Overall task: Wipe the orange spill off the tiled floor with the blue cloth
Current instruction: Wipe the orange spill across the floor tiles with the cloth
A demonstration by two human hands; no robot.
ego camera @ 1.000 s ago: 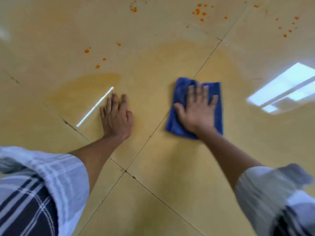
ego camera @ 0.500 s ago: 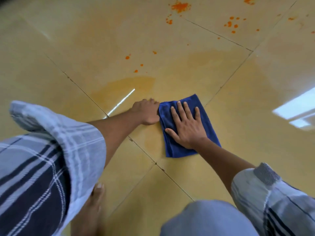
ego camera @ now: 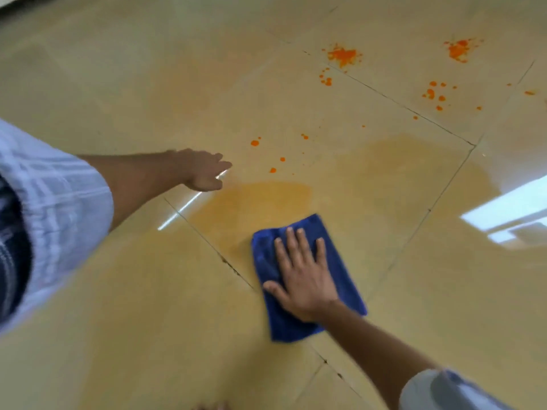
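Observation:
The folded blue cloth (ego camera: 307, 279) lies flat on the beige tiled floor (ego camera: 148, 306), and my right hand (ego camera: 302, 273) presses on it with straight, spread fingers. A pale orange smear (ego camera: 254, 202) spreads just beyond the cloth, with another wet patch (ego camera: 399, 161) farther right. Bright orange drops (ego camera: 273, 156) and splats (ego camera: 343, 56) dot the tiles farther away. My left hand (ego camera: 201, 170) reaches out over the floor left of the smear, fingers extended and holding nothing; it is blurred.
Dark grout lines (ego camera: 207, 244) cross the floor. A bright window reflection (ego camera: 509, 211) glares on the tile at the right. More orange splatter (ego camera: 458, 50) and drops (ego camera: 435, 94) lie at the far right. Toes (ego camera: 213, 406) show at the bottom edge.
My left hand has left the cloth's edge and swung out to the left, opening. My right hand with the cloth has slid back toward me and to the right, and the view shifted.

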